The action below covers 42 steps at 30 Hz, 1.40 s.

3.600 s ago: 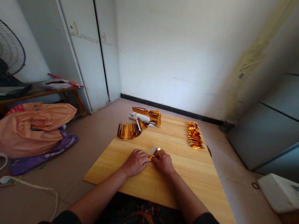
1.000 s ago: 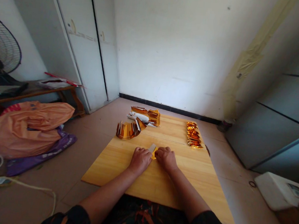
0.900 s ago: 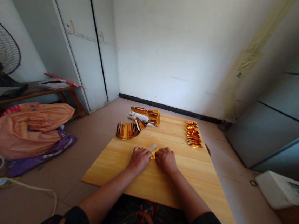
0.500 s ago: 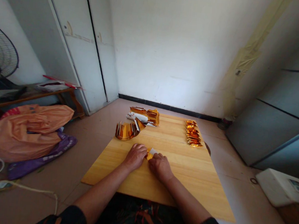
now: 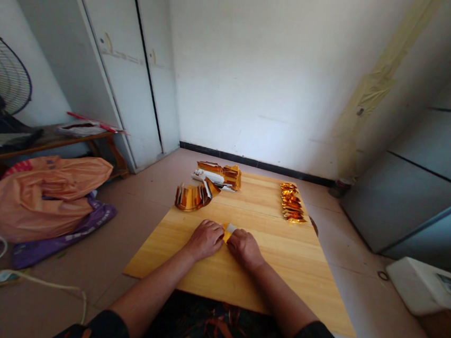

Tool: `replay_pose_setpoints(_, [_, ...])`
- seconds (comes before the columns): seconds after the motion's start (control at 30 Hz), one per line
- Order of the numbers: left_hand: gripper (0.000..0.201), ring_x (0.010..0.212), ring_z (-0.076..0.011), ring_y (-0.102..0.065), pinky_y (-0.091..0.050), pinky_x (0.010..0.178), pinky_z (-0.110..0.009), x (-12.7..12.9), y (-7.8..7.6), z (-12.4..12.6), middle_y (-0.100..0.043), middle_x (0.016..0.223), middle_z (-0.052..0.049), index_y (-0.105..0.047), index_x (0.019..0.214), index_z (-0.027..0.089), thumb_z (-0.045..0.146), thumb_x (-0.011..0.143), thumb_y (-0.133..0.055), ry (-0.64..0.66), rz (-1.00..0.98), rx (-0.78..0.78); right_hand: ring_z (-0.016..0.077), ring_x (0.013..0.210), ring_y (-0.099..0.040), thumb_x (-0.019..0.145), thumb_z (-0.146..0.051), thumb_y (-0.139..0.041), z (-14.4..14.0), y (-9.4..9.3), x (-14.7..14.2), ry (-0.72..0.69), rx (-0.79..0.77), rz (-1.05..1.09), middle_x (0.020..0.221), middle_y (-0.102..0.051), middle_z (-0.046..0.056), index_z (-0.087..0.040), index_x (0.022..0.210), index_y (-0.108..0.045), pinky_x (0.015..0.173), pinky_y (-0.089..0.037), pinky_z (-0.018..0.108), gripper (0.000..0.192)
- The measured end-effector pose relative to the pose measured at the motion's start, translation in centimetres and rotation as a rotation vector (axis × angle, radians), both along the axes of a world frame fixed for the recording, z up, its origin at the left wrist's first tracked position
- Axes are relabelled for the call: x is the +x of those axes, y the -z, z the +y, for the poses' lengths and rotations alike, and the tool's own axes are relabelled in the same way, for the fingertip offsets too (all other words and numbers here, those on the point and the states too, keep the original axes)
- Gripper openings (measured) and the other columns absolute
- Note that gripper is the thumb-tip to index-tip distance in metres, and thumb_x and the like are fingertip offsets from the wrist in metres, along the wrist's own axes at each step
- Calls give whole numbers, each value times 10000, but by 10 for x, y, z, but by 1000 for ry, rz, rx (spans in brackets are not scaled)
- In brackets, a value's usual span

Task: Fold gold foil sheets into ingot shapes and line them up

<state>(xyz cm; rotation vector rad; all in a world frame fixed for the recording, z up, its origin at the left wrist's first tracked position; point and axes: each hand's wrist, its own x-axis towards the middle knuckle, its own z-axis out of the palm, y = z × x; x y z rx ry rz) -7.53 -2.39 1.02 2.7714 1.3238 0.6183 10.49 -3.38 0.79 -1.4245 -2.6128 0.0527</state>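
My left hand point(image 5: 206, 239) and my right hand point(image 5: 245, 249) meet over the middle of the wooden board point(image 5: 295, 271), fingers curled and closed. Between them they pinch a small sheet of gold foil paper point(image 5: 227, 234); part of it shows pale white near the right fingers, and most is hidden by the hands. Beyond my left hand stands a curved stack of gold foil sheets point(image 5: 190, 196). Behind that lie more gold sheets point(image 5: 231, 175) with a white roll-like packet point(image 5: 208, 176). At the far right is a row of folded shiny gold foil pieces point(image 5: 292, 203).
An orange cloth-like bundle point(image 5: 44, 189) and a purple bag point(image 5: 59, 238) lie on the floor at left, near a white cable point(image 5: 55, 284). A fan point(image 5: 7, 73) stands on a low bench. At right is a white box point(image 5: 423, 286).
The hands have drawn slightly closer over the gold foil paper, and less of it shows between them. The view has shifted slightly; the stacks and row stay in place.
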Motion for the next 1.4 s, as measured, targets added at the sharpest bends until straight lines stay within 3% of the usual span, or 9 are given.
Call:
replay_pose_setpoints(0.3, [56, 886, -202, -548, -408, 805, -323, 1, -1, 6, -625, 839, -49, -602, 808, 173, 183, 753, -594, 6, 35, -29, 224, 848, -609, 871, -118, -468, -1, -37, -12, -90, -25, -309, 880, -670, 117, -142, 863, -677, 696, -381, 322, 211])
replay_pose_setpoints(0.4, [40, 869, -199, -545, -421, 792, -312, 2, 1, 7, -616, 832, -59, -600, 790, 163, 185, 776, -570, -7, 51, -41, 228, 833, -621, 863, -96, -457, -1, -42, -15, -92, -29, -336, 883, -677, 129, -128, 870, -676, 690, -382, 328, 221])
replay_pose_setpoints(0.6, [52, 838, -194, -557, -439, 765, -304, 8, 0, 3, -611, 831, -56, -591, 799, 162, 203, 796, -559, -59, 101, -48, 211, 809, -602, 888, -170, -448, 2, -24, -9, -112, 45, -189, 851, -671, 113, -144, 853, -658, 750, -356, 347, 215])
replay_pose_setpoints(0.77, [88, 824, -194, -573, -446, 750, -314, 14, 1, -1, -614, 837, -67, -612, 847, 168, 211, 837, -536, -100, 167, 10, 170, 819, -583, 812, -161, -514, 11, -12, 8, -7, -41, 88, 848, -676, 47, -192, 873, -671, 761, -346, 294, 172])
replay_pose_setpoints(0.9, [136, 790, -178, -575, -446, 729, -309, 14, 6, -2, -615, 806, -59, -622, 819, 171, 179, 870, -496, -105, 202, 72, 177, 882, -557, 728, -169, -606, 16, -3, 23, -89, -82, 229, 917, -657, 33, -212, 881, -677, 771, -369, 271, 174])
replay_pose_setpoints(1.13, [155, 819, -165, -578, -456, 742, -295, 10, 13, -1, -624, 820, -50, -630, 814, 170, 175, 882, -492, -63, 176, 162, 163, 831, -548, 794, -158, -587, 25, 17, 33, -87, 4, 368, 878, -643, 49, -198, 830, -686, 759, -396, 267, 113])
replay_pose_setpoints(1.4, [173, 910, -180, -583, -473, 806, -317, 5, 13, -5, -635, 879, -64, -624, 820, 170, 149, 880, -463, -21, 70, 140, 147, 801, -564, 794, -200, -617, 23, 12, 26, 50, -84, 441, 817, -642, 31, -201, 758, -704, 730, -402, 242, 95])
